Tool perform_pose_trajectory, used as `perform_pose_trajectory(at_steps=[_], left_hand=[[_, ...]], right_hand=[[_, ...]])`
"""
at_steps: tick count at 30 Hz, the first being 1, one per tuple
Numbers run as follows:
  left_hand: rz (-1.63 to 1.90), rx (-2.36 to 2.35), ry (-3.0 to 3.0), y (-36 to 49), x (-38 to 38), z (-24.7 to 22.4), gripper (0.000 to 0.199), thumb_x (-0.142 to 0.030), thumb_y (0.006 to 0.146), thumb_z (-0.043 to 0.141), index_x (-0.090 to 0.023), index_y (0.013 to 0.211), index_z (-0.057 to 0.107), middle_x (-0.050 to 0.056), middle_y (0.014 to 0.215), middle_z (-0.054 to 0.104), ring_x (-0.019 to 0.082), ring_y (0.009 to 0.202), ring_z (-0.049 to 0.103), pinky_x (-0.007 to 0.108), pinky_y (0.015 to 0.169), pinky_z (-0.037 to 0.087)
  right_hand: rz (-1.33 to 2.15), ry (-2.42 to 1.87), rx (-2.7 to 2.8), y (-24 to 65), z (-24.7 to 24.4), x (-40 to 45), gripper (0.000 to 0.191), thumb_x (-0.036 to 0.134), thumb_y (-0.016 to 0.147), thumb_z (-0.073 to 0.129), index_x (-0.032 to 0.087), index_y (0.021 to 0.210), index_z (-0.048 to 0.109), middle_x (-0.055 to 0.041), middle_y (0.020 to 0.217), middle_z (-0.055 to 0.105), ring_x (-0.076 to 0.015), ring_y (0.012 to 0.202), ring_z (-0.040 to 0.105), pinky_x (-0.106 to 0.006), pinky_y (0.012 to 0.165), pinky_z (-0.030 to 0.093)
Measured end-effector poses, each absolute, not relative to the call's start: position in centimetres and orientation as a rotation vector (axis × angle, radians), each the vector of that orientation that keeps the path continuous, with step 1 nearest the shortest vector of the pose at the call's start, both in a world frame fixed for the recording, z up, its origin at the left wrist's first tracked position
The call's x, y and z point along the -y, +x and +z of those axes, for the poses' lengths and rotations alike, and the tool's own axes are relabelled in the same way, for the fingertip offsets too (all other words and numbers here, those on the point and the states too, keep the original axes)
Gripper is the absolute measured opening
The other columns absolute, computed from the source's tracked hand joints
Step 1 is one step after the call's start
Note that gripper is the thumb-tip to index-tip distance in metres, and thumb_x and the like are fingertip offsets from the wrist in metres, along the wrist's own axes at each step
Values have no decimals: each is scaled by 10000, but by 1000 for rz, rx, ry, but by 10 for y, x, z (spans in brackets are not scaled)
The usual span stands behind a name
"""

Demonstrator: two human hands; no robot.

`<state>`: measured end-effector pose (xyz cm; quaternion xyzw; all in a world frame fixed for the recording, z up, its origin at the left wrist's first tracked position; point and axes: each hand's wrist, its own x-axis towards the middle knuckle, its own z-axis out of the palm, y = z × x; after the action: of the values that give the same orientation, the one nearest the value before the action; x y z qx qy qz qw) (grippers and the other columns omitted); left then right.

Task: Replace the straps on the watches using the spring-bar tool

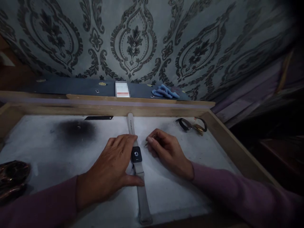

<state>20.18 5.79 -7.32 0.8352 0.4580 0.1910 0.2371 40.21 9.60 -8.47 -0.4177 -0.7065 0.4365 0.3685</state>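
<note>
A smartwatch [136, 154] with a dark square screen and a pale grey strap lies stretched out on the white surface. Its screen is lit with a small round icon. My left hand [111, 167] is spread beside it, fingers on the upper strap and thumb across the lower strap, pressing around the watch. Just right of the watch, my right hand [167, 152] is closed in a pinch on a small, thin, pointed thing whose kind I cannot make out. Its tip is close to the white surface, apart from the watch.
The white surface lies inside a wooden frame [166, 111]. Two dark-strapped wristwatches [191, 125] rest at the far right, a black blade-shaped strip [99, 117] at the back. Dark shiny objects [13, 179] sit at left. A blue cloth [165, 91] and a white box [122, 89] are on the ledge.
</note>
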Motion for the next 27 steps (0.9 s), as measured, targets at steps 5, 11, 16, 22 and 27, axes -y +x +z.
perform_pose_trajectory(at_steps=[5,11,16,22,27], left_hand=[[530,-1248,2285,202,-57,-71,834,-442,655,839,-198,1307,380,115,1307,550,333,1202,505,477,965,419],[528,-1225,2252,203,-58,-71,771,-430,681,824,-234,1287,391,99,1304,553,330,1188,510,474,958,410],[538,-1218,2255,203,-59,-73,743,-446,663,832,-232,1248,427,93,1291,559,334,1174,514,474,957,410],[530,-1231,2266,203,-59,-72,757,-459,686,813,-225,1283,411,99,1286,564,334,1172,518,478,954,410],[517,-1237,2291,203,-59,-73,826,-453,618,862,-210,1263,406,104,1289,561,329,1168,517,464,946,410]], right_hand=[[1335,-1022,1674,390,-90,-97,307,473,932,528,193,817,477,18,634,584,-84,492,511,-205,472,436],[1270,-973,1774,388,-91,-100,275,431,958,498,200,816,455,30,616,576,-77,476,500,-198,462,411],[1248,-948,1786,389,-93,-99,240,392,972,483,202,827,460,37,612,567,-77,474,491,-200,463,408],[1233,-945,1785,387,-92,-99,263,418,964,489,200,820,462,36,612,568,-77,472,493,-204,467,421],[1204,-963,1815,387,-90,-99,282,437,965,485,197,817,467,34,619,569,-74,475,500,-199,468,423]])
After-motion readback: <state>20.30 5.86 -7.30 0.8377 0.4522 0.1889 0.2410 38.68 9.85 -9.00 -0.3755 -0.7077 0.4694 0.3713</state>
